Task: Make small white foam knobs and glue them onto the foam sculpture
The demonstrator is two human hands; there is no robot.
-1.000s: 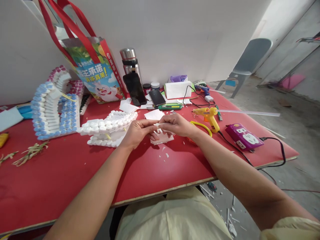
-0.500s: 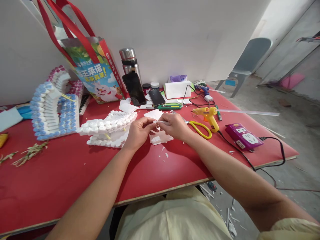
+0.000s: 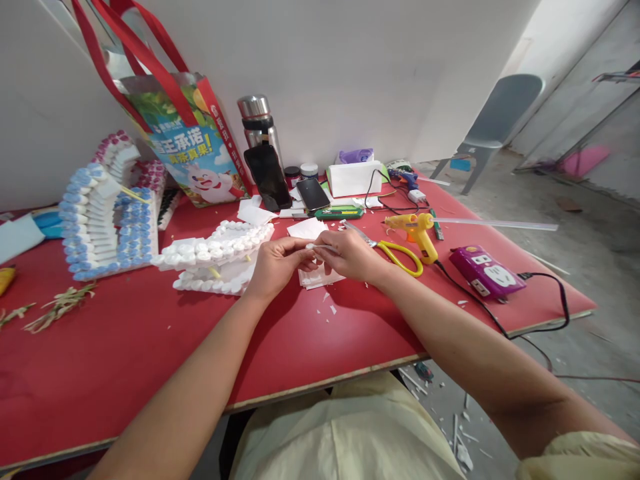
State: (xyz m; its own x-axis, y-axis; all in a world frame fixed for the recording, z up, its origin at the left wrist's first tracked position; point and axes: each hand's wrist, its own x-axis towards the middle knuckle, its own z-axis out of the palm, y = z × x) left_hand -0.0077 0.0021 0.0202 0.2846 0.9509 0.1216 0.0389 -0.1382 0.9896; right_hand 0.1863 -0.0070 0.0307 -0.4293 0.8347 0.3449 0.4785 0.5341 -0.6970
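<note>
Small white strip [image 3: 314, 247] was pinched between both hands, held just above the red table [image 3: 150, 333], centre of view. Left hand [image 3: 275, 265] gripped its left end with thumb and fingertips, other fingers curled. Right hand [image 3: 351, 255] gripped the right end the same way, knuckles up. What the strip is made of: cannot tell.

White cut sheet [image 3: 316, 279] lay on the table right under the hands, with tiny white scraps [image 3: 327, 311] just in front of it. White cap-covered model [image 3: 215, 257] sat just left of the left hand. Yellow-handled scissors [image 3: 397, 257] lay beside the right wrist, blades pointing toward the wall. Yellow glue gun [image 3: 417, 230] stood just past the scissors, its cord running to a purple power strip [image 3: 486, 270] near the table's right edge.

Further back: green utility knife [image 3: 340, 213], two dark phones [image 3: 267, 177], steel flask [image 3: 257, 123] and white box [image 3: 354, 179] along the wall. Printed bag with red handles [image 3: 193, 143] stood back left, blue-capped model [image 3: 105, 223] next to it. Grey chair [image 3: 493, 123] stood on the floor, well apart.
</note>
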